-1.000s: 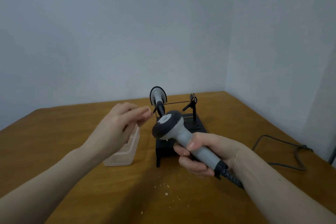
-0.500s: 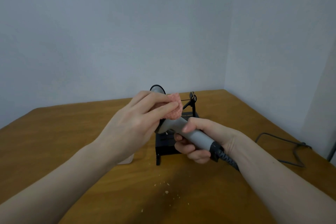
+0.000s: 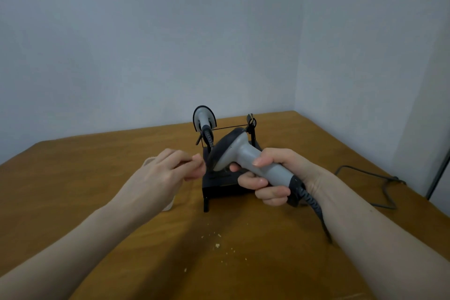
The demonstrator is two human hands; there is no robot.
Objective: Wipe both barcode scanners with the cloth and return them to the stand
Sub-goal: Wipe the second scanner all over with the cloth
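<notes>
My right hand (image 3: 270, 178) grips the handle of a grey barcode scanner (image 3: 243, 151), whose dark head tilts down to the left over the black stand (image 3: 219, 184). Its coiled cable (image 3: 316, 212) hangs below my wrist. My left hand (image 3: 168, 173) hovers just left of the scanner head, thumb and fingers pinched together. The pink cloth is almost wholly hidden inside that pinch. A second grey scanner (image 3: 204, 118) sits upright in the stand's far left cradle.
A clear plastic container (image 3: 148, 161) stands on the wooden table (image 3: 73, 178), mostly hidden behind my left hand. A dark cable (image 3: 387, 192) loops at the right edge. Crumbs (image 3: 217, 245) lie in front of the stand. Walls close off the far and right sides.
My left hand has drawn back from the top of the scanner head to its left side, and the pink cloth no longer shows. The right hand has turned the scanner head downward.
</notes>
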